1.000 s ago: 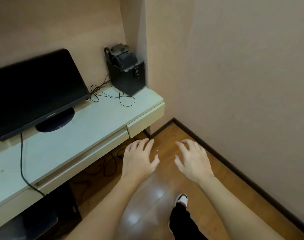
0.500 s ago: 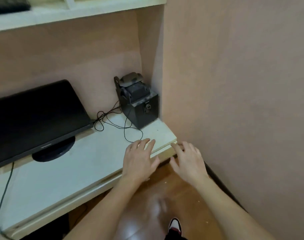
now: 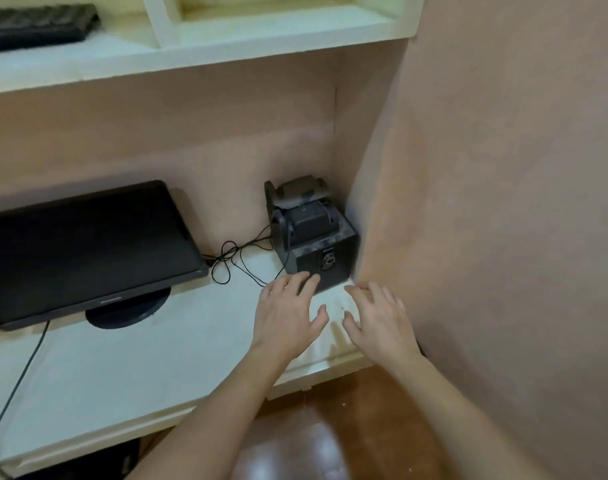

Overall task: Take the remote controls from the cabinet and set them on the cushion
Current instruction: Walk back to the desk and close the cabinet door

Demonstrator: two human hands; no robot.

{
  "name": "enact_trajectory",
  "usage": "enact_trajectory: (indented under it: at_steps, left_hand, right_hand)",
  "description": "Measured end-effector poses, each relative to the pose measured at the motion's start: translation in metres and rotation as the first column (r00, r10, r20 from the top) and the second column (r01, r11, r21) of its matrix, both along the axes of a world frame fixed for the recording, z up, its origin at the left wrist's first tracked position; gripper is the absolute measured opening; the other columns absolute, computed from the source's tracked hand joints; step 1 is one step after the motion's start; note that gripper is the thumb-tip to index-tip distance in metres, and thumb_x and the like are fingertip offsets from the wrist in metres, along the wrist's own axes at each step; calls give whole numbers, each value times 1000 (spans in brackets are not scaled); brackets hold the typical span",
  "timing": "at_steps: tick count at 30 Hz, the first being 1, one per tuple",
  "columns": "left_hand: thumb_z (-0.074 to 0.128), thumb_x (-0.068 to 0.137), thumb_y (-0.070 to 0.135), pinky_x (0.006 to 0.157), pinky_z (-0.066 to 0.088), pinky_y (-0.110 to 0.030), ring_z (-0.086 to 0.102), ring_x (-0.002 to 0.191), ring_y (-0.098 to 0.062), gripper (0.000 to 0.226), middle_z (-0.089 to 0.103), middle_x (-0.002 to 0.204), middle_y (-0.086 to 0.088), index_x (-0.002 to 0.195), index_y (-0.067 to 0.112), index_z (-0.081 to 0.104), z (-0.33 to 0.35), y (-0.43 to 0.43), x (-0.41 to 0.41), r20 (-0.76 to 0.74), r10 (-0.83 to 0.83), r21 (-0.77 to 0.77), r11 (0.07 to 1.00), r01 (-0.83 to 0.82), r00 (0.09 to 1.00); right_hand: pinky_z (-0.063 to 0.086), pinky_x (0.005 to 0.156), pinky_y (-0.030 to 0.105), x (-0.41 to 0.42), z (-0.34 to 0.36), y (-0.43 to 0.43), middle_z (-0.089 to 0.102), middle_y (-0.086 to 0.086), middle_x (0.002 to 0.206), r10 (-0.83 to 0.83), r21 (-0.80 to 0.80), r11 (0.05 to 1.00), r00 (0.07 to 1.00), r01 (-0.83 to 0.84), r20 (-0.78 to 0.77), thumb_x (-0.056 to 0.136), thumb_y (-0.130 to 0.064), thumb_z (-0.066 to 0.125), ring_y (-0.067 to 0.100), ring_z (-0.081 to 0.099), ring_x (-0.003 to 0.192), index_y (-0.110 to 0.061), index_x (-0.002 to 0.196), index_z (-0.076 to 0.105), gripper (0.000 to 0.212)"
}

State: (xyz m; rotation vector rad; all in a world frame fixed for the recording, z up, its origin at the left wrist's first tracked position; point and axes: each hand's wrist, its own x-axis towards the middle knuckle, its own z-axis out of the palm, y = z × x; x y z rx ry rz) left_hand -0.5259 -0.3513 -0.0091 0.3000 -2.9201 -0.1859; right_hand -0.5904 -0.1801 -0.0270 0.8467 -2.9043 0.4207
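Note:
No remote control and no cushion can be made out in the head view. My left hand hovers palm down over the white cabinet top, fingers spread, holding nothing, its fingertips just in front of a black speaker box. My right hand is beside it near the cabinet's right end, also spread and holding nothing. Smaller dark devices are piled on top of the speaker box; what they are is unclear.
A black monitor on a round stand fills the left of the cabinet top, with thin black cables trailing toward the box. A white shelf above holds a black keyboard. A pink wall closes the right side.
The view has risen from the wooden floor to the cabinet top and upper shelf. Both hands have moved forward and up, from over the floor to over the cabinet's right end.

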Motion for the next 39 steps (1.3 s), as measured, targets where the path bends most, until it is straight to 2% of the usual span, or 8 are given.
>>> enact_trajectory:
  at_steps: [5,10,16,20,26,32,35,39]
  left_hand:
    - [43,93,53,108,41,-42,51,131,-22,59,57,145,2,144,26,51,5,-17,-12,-18,-8,5,1000,8,1000]
    - [39,89,53,102,45,-40,55,125,-21,60,62,138,3,139,24,57,17,-33,-15,-78,-41,10,999,42,996]
    - [49,87,48,100,47,-41,58,121,-23,55,64,133,2,133,21,61,73,-47,-32,-284,-105,-5,994,108,953]
    - [56,87,44,102,47,-42,57,123,-23,55,62,136,1,136,21,60,141,-51,-46,-458,-162,-40,986,162,874]
    - [56,86,44,100,46,-38,55,123,-20,56,61,136,3,138,22,58,250,-48,-58,-671,-190,-78,979,186,717]
    - [55,84,46,94,49,-39,57,120,-21,58,63,133,3,136,22,60,343,-51,-69,-781,-219,-155,975,159,585]
    - [54,84,45,96,51,-40,57,122,-21,58,63,134,2,137,21,59,386,-55,-68,-828,-254,-213,967,139,500]
    - [52,85,47,97,51,-42,57,123,-22,60,62,136,2,139,21,57,435,-57,-62,-860,-275,-260,961,96,430]
  right_hand:
    - [49,90,41,-11,6,-21,60,5,123,-4,-38,999,1000,3,-15,86,-37,55,26,58,109,-21,129,58,46]
    - [48,93,41,-13,25,-36,58,4,124,-30,-57,998,999,27,-44,87,-38,56,25,57,112,-21,131,56,47]
    - [48,89,41,-32,78,-49,58,2,119,-86,-142,988,979,60,-183,85,-38,52,26,57,106,-22,126,57,44]
    - [50,87,43,-48,147,-52,58,5,122,-94,-186,982,937,32,-338,84,-39,48,29,58,108,-21,128,56,48]
    - [48,94,45,-62,263,-52,60,7,122,-139,-314,948,818,-53,-558,83,-35,57,28,57,114,-18,128,58,48]
    - [49,91,41,-57,365,-55,61,5,118,-171,-371,916,687,-155,-707,81,-33,60,26,59,106,-17,125,61,47]
    - [48,93,39,-52,412,-55,61,5,118,-184,-378,901,601,-214,-778,81,-32,59,25,58,108,-17,125,61,46]
    - [48,96,40,-44,460,-50,60,4,121,-182,-372,886,530,-278,-828,83,-34,56,24,57,112,-16,125,61,46]
